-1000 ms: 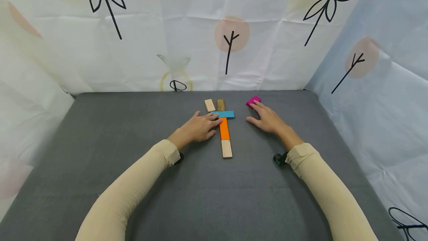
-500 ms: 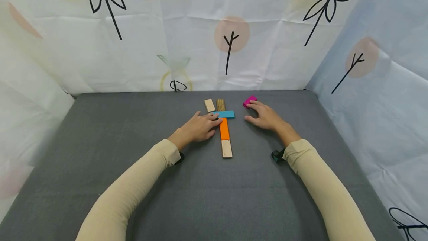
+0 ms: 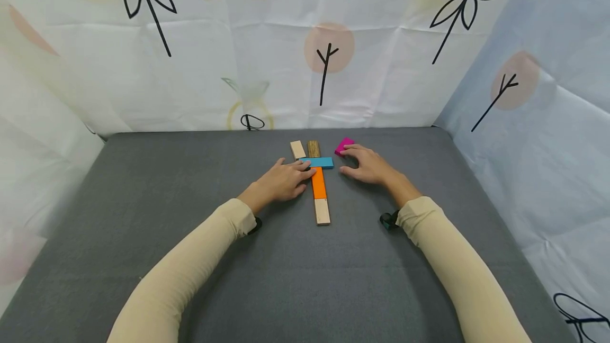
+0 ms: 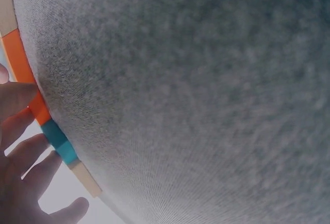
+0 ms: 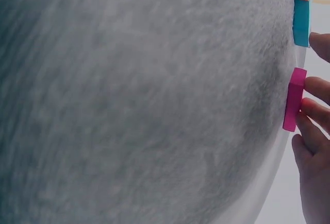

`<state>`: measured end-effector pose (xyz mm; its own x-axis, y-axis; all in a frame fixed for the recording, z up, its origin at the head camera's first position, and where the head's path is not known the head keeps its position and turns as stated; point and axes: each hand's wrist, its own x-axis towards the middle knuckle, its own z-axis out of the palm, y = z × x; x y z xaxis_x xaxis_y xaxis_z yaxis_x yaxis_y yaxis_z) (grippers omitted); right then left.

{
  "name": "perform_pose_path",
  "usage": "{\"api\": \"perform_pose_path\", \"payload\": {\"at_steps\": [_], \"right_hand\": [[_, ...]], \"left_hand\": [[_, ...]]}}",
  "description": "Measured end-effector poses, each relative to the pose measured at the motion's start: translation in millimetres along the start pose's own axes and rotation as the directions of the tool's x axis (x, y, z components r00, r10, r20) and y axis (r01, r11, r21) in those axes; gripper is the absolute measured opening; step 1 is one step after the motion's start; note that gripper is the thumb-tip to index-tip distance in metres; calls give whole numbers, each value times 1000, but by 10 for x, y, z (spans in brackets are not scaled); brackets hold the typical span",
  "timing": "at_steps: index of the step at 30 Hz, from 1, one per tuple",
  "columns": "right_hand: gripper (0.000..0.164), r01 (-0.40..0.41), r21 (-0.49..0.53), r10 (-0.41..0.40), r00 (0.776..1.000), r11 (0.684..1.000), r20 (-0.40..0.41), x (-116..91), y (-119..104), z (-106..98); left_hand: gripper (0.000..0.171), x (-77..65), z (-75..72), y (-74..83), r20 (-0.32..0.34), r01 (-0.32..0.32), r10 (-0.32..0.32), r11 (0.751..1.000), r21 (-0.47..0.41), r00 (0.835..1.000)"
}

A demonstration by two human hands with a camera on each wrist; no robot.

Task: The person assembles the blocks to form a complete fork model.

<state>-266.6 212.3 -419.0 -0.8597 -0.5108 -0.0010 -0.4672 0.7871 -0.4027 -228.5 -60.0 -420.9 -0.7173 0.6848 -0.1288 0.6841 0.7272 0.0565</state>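
In the head view a blue block (image 3: 324,162) lies crosswise over the top of an orange block (image 3: 319,187). Below the orange one is a pale wooden block (image 3: 322,211); behind the blue one are a second pale block (image 3: 297,150) and a brown block (image 3: 313,149). My left hand (image 3: 282,182) rests its extended fingertips on the blue and orange blocks. A magenta block (image 3: 342,146) lies to their right, and my right hand (image 3: 369,167) touches it with its fingertips. The right wrist view shows several fingers against the magenta block (image 5: 294,100), with no thumb around it.
A grey cloth-covered table (image 3: 305,279) carries the blocks near its far edge. White printed fabric (image 3: 281,57) hangs behind the table and along both sides.
The magenta block has slid left across the table under my right fingertips, toward the blue block. My left hand stays in place on the blocks.
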Motion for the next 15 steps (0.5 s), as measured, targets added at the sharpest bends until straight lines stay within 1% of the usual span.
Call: {"api": "perform_pose_path", "payload": {"at_steps": [5,15], "right_hand": [[54,20,21,-20,1000,1000,3,40,-29,19],[53,23,37,-23,1000,999,-3,83,-74,50]], "left_hand": [[54,10,5,-2,3,1,-1,1000,-4,1000],[54,17,-3,5,5,3,-3,1000,-8,1000]]}}
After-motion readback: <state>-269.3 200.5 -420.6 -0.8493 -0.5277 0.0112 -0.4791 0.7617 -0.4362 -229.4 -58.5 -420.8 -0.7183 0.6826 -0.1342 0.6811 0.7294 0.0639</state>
